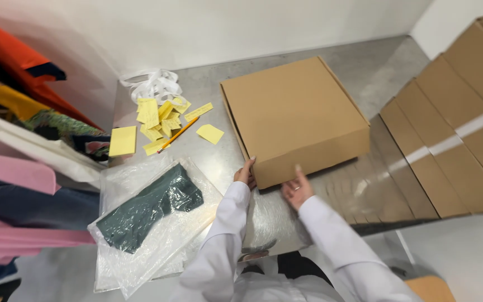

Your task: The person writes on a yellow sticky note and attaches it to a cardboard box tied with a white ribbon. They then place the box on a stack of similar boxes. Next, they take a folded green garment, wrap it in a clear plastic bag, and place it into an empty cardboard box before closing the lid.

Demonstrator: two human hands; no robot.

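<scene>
Closed brown cardboard box (pixel 294 120), sitting right of centre in the frame on a grey metal table (pixel 208 89), lid flaps shut, no tape visible on top. Gripped at its near edge: left hand (pixel 245 172) curled round the lower left corner, fingers on the side wall; right hand (pixel 296 189) pressed against the front face just right of that, fingers spread and partly bent, a ring showing. Both sleeves white. Judging by this, box assembled and shut, being positioned or about to be opened; nothing seen going in or out, contents hidden. Left of the box, lower centre-left of the frame, a dark green garment in a clear plastic bag (pixel 149 210), lying flat on more clear plastic, not touching the box. Further up, toward the upper left, a scatter of yellow sticky notes (pixel 157 120) with an orange pencil (pixel 178 135) across them, and a heap of white ribbon (pixel 152 85) behind. Far left edge: hanging clothes (pixel 23 168) in pink, blue, orange and white. Right edge: a row of flat brown cartons (pixel 454 134).
</scene>
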